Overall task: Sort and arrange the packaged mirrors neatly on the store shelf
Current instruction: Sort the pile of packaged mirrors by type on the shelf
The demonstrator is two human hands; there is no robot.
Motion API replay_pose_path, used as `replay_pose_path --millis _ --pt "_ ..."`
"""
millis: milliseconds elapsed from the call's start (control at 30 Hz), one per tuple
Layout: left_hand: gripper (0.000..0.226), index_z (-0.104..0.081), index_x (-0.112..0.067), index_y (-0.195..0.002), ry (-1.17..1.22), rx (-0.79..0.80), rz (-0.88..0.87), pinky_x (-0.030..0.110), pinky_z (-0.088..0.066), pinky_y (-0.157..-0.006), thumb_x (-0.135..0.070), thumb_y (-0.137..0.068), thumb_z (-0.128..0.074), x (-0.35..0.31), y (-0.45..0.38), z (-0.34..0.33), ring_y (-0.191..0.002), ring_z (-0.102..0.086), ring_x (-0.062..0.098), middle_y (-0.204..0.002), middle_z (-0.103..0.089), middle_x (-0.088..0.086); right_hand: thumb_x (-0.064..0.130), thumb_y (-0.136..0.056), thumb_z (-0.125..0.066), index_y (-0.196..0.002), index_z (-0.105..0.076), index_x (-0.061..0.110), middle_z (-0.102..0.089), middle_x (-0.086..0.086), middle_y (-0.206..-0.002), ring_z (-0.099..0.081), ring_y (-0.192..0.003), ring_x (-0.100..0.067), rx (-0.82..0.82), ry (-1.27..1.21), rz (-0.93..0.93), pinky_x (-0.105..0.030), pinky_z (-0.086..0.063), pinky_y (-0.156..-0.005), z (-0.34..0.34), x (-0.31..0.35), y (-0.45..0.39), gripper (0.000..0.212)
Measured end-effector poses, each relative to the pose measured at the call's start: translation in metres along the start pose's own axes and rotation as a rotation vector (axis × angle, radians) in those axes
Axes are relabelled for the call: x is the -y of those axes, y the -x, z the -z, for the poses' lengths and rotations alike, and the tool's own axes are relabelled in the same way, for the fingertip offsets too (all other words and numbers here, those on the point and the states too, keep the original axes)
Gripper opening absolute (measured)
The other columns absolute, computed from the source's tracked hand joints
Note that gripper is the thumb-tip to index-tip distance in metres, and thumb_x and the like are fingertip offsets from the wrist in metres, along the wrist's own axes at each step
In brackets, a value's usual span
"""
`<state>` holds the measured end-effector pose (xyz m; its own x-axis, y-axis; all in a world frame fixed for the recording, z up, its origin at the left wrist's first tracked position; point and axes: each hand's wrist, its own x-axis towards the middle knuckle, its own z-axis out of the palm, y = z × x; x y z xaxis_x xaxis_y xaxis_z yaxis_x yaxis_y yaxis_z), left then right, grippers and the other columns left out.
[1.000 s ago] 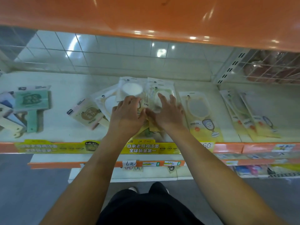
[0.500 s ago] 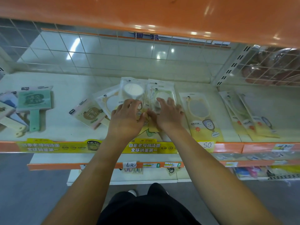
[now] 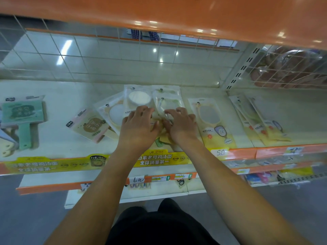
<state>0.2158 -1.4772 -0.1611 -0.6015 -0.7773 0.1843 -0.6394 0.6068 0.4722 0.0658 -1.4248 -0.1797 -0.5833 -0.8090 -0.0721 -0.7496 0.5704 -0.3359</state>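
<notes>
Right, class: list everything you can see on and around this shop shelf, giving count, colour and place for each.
shelf: one, pale top with orange front edge, across the middle
upper shelf: one, orange, overhead
green mirror: one, green with handle, far left
tan packet: one, tan and pink, tilted, left of the hands
central packets: several overlapping, clear and white, under the hands
yellow packet: one, yellow with oval mirror, right of the hands
right packets: a few overlapping, yellow, far right
price tag: one, yellow, shelf edge
left hand: on the central packets
right hand: on the central packets
</notes>
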Motion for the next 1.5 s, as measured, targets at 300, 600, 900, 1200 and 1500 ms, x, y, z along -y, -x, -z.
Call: replay_pose_path --millis 300,600,900,1200,1500 --pt "0.044 -0.047 -0.022 -0.131 0.034 0.035 -0.012 0.04 -0.035 -0.099 -0.039 -0.091 -0.05 -0.017 -0.014 -0.004 -0.122 -0.047 0.024 -0.136 -0.046 -0.001 0.037 -0.091 -0.058 -0.125 -0.058 0.038 -0.046 0.003 -0.136 -0.042 -0.118 -0.033 -0.153 -0.002 0.037 -0.037 -0.035 -0.096 0.015 -0.012 0.007 0.034" --pt "0.044 -0.049 -0.02 -0.131 0.036 0.067 -0.106 0.044 -0.039 -0.097 -0.039 -0.091 -0.049 -0.057 -0.026 -0.02 -0.118 -0.051 0.027 -0.134 -0.047 0.001 0.036 -0.084 -0.063 -0.119 -0.063 0.038 -0.049 0.003 -0.134 -0.047 -0.116 -0.031 -0.242 -0.025 0.003 -0.037 -0.034 -0.094 0.038 -0.053 0.002 0.035" --pt "0.046 -0.045 -0.022 -0.135 -0.026 0.126 -0.117 0.041 -0.036 -0.1 -0.039 -0.092 -0.05 -0.128 -0.036 -0.057 -0.124 -0.046 0.025 -0.14 -0.042 -0.001 0.036 -0.086 -0.063 -0.122 -0.062 0.039 -0.048 0.005 -0.136 -0.045 -0.116 -0.031 -0.222 -0.051 -0.043 -0.035 -0.036 -0.096 0.061 -0.129 0.002 0.036" --pt "0.044 -0.044 -0.023 -0.135 -0.051 0.146 -0.1 0.041 -0.035 -0.101 -0.038 -0.094 -0.048 -0.218 -0.05 -0.102 -0.126 -0.044 0.024 -0.14 -0.042 -0.001 0.034 -0.083 -0.065 -0.123 -0.061 0.035 -0.048 0.002 -0.136 -0.042 -0.118 -0.034 -0.238 -0.09 0.007 -0.039 -0.038 -0.097 0.099 -0.219 -0.015 0.039" --pt "0.046 -0.044 -0.023 -0.137 -0.107 0.11 0.003 0.038 -0.032 -0.1 -0.039 -0.094 -0.048 -0.264 -0.055 -0.135 -0.126 -0.044 0.023 -0.141 -0.042 -0.001 0.033 -0.086 -0.065 -0.129 -0.056 0.035 -0.042 0.004 -0.143 -0.035 -0.128 -0.032 -0.137 -0.091 0.107 -0.041 -0.037 -0.101 0.122 -0.275 -0.03 0.044"
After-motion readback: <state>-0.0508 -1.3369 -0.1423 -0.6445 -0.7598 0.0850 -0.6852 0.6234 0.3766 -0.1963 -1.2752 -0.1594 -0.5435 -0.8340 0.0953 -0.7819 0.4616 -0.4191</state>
